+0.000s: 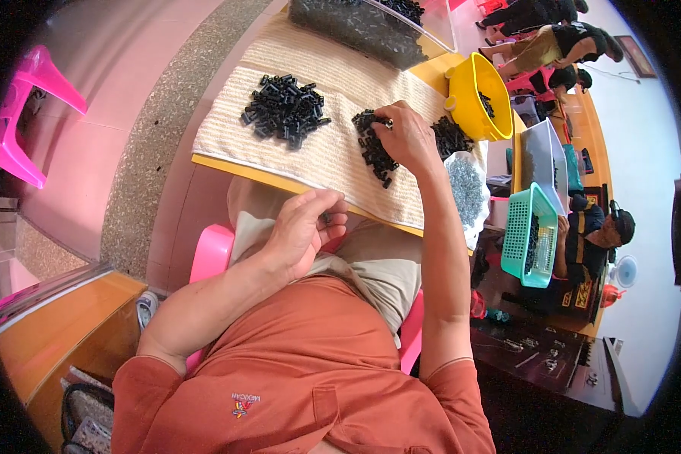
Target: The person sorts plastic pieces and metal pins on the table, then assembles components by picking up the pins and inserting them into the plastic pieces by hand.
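Observation:
A striped beige towel (227,113) covers the table in front of me. Small black plastic pieces lie on it in a loose heap (286,110) at the left and a smaller, elongated heap (377,155) nearer the middle. My right hand (408,140) reaches over the top of that smaller heap, thumb and fingers pinched at a black piece. Below the table's front edge, above my lap, my left hand (303,231) is held palm inward with curled fingers. A small dark thing shows between them, too little visible to name.
Another black heap (452,136) lies right of my right hand, beside a white bag of small silvery parts (465,189). A clear bin (363,38), a yellow tub (461,94) and a green basket (516,238) stand around. Pink stool (23,113) at left; other people sit at right.

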The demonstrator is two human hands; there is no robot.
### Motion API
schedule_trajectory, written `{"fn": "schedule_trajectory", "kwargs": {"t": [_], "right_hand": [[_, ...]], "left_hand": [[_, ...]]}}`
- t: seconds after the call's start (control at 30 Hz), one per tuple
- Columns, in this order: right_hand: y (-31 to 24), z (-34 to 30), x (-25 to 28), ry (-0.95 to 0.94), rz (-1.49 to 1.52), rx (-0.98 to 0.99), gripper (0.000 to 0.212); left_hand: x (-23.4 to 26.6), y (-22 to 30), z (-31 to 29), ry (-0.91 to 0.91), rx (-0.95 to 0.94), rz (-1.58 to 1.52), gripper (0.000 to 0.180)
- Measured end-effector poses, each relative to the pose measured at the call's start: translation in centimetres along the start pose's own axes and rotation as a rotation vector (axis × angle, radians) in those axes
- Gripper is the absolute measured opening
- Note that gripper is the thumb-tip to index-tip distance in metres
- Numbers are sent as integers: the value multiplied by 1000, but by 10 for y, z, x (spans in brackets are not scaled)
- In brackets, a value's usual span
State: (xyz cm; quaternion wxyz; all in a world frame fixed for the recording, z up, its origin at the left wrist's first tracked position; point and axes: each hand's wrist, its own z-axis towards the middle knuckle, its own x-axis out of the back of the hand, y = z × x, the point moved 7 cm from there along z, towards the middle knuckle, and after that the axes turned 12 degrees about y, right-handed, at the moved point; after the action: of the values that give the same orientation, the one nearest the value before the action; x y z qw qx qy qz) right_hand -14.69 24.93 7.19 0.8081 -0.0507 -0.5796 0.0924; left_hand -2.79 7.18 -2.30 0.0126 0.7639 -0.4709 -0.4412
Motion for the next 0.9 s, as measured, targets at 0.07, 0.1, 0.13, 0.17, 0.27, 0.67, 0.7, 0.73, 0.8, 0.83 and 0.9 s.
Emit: {"fn": "schedule_trajectory", "kwargs": {"t": [0.07,0.1,0.13,0.17,0.27,0.67,0.7,0.73,0.8,0.83,0.9], "right_hand": [[1,0,-1,15,15,5,23],[2,0,-1,13,23,6,22],[2,0,-2,12,31,7,21],[2,0,-2,13,31,8,21],[1,-1,-3,32,7,29,20],[-15,-4,5,79,-93,158,17],[-16,-4,5,73,-73,176,18],[-17,-3,6,67,-54,194,18],[-13,-1,3,61,-54,192,19],[-12,0,1,52,-52,191,19],[-12,1,-1,14,-88,165,20]], "left_hand": [[1,0,0,2,0,1,15],[1,-1,2,1,-1,2,15],[2,-1,2,0,-3,3,15],[2,-2,2,-1,-4,4,15],[2,-2,2,2,-8,9,16],[0,0,1,-8,-12,14,16],[0,1,1,-1,-12,14,16],[1,1,0,6,-13,14,16],[0,0,0,11,-12,21,16],[0,0,0,20,-10,27,16],[1,-1,0,10,-9,22,16]]}}
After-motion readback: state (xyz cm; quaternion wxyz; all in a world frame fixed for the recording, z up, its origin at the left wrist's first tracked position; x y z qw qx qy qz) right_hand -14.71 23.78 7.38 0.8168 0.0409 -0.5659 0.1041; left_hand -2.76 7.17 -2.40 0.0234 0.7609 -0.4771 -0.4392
